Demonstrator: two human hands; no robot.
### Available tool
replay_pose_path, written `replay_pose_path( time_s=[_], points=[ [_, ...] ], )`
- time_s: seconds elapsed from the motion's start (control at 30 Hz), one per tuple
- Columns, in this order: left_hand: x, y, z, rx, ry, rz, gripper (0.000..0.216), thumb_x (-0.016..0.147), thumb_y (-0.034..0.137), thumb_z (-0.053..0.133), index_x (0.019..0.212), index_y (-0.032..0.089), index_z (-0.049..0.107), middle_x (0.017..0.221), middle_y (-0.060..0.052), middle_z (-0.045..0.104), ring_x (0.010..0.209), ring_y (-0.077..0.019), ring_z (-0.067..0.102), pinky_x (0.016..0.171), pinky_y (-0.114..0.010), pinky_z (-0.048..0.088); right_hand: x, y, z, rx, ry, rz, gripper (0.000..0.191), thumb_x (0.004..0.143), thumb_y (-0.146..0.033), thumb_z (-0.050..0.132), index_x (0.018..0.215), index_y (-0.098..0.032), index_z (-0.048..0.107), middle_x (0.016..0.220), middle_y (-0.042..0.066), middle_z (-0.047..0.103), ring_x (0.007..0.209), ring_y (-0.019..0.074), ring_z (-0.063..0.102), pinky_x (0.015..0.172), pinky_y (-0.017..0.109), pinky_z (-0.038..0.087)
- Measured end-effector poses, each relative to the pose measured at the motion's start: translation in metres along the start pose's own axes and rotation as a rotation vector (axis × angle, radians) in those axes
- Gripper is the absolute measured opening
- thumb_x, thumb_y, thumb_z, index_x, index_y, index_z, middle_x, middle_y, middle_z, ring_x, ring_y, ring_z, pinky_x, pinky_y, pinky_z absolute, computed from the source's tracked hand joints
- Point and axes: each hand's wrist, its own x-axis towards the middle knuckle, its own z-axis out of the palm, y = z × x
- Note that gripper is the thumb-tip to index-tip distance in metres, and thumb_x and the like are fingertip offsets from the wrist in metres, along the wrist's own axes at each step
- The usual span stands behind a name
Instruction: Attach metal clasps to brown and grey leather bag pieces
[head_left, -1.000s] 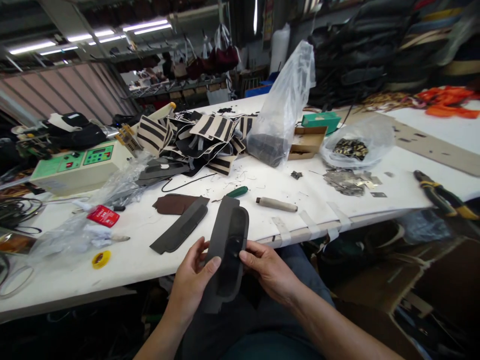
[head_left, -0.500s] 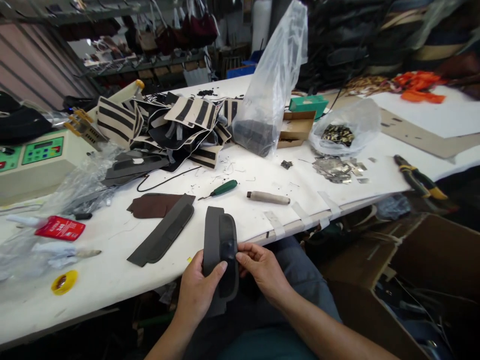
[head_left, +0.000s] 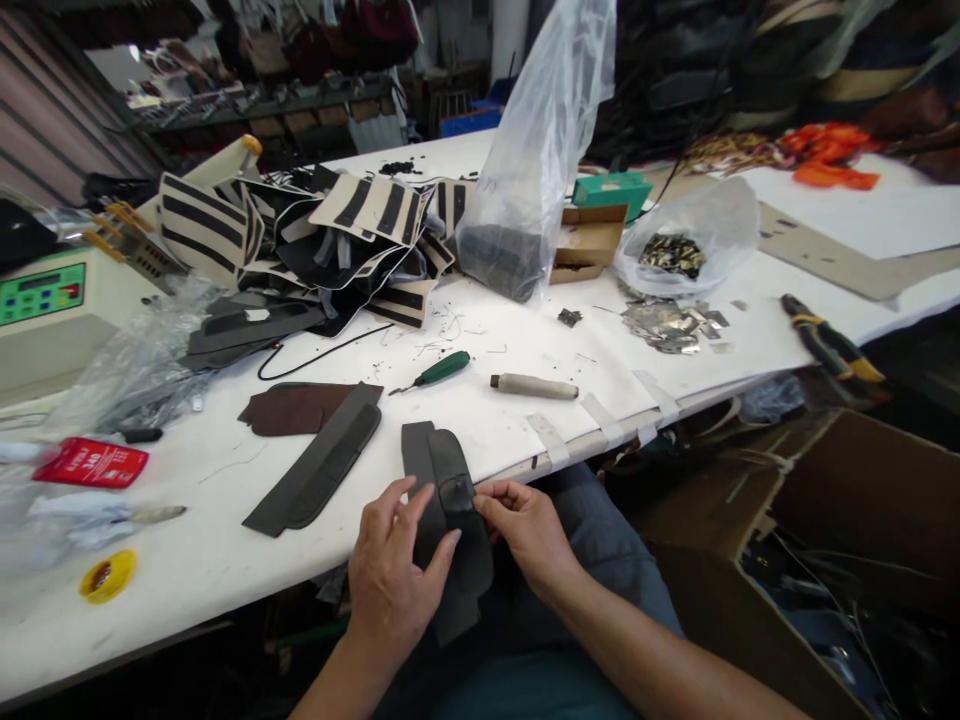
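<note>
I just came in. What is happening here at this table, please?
A person sits at a white table and holds a grey piece in both hands at its near edge. The left hand grips it from the side, thumb on its front. The right hand pinches it beside a small dark fitting. A second grey piece, a brown piece and a green-handled tool lie just beyond.

Grey-blue trousers (head_left: 600, 545), teal shirt (head_left: 540, 695)
</note>
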Motion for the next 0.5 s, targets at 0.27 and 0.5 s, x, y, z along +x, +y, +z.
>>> replay_pose_path(
  time_s=[0.27, 0.5],
  points=[
    [0.013, -0.018, 0.009, -0.057, -0.129, 0.204, 0.03, 0.094, 0.022, 0.068, 0.123, 0.022, 0.069, 0.134, -0.01, 0.072, 0.133, -0.0304, 0.06, 0.113, -0.057, 0.05, -0.002, 0.006, 0.0, 0.019, -0.056, 0.006, 0.036, 0.078, -0.05, 0.083, 0.087, -0.016, 0.074, 0.068, -0.001, 0.065, 0.059, 0.0125, 0.057, 0.054, 0.023, 0.044],
    [0.011, -0.031, 0.005, -0.106, -0.207, 0.156, 0.03, 0.097, 0.023, 0.062, 0.126, 0.023, 0.07, 0.138, -0.008, 0.07, 0.138, -0.0283, 0.058, 0.117, -0.058, 0.048, -0.013, 0.011, -0.005, 0.048, -0.264, 0.036, 0.05, 0.087, -0.052, 0.074, 0.125, -0.02, 0.071, 0.068, -0.001, 0.068, 0.057, 0.0156, 0.061, 0.055, 0.027, 0.05]
  ],
)
